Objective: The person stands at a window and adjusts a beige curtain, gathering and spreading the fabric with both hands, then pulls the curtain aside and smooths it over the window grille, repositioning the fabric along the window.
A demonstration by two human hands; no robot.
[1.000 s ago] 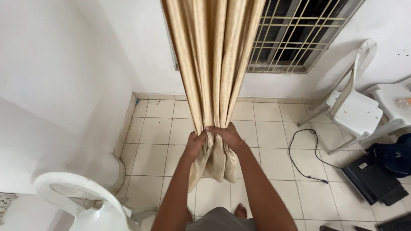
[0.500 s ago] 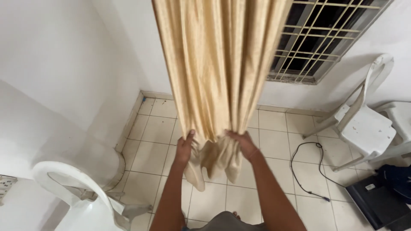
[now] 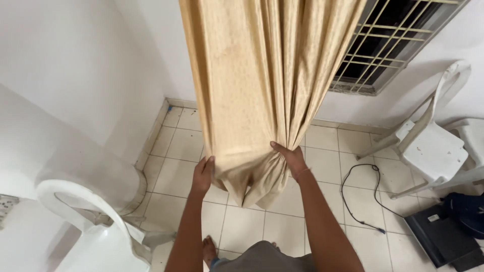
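Tiled floor (image 3: 176,166); curtain (image 3: 262,85) hangs vertical (hands (image 3: 201,174) gripping hem).

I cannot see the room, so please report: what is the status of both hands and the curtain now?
Left hand grips curtain edge. Right hand pinches gathered folds. Curtain hangs above tile floor; nothing between hands.

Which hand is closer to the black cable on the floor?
The right hand. It grips the curtain just left of the black cable, while the left hand holds the curtain's other edge, farther away.
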